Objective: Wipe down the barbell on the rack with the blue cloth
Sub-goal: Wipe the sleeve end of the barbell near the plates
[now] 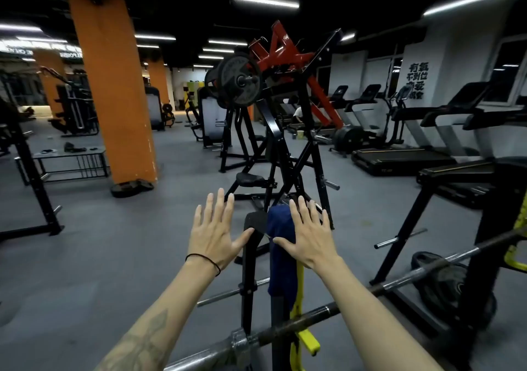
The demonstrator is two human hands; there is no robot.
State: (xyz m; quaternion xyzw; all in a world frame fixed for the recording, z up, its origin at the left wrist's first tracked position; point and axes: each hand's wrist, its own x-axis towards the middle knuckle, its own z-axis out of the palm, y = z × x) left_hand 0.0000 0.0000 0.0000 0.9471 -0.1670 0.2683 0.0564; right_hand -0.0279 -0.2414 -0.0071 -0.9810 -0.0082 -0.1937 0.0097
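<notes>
Hands spread flat, empty: left (214,228) by the rack (251,256), right (306,235) over the cloth (281,262); barbell (313,312) below.

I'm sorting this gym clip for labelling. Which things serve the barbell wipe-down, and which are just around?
For the job: blue cloth, barbell, rack, both hands, left and right.
Just around: treadmills, orange pillar, plate-loaded machine.

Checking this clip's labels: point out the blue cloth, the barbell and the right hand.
blue cloth (281,259): head view, middle of the hanging fold.
barbell (405,282): head view, bare shaft.
right hand (309,236): head view, back of hand.
</notes>
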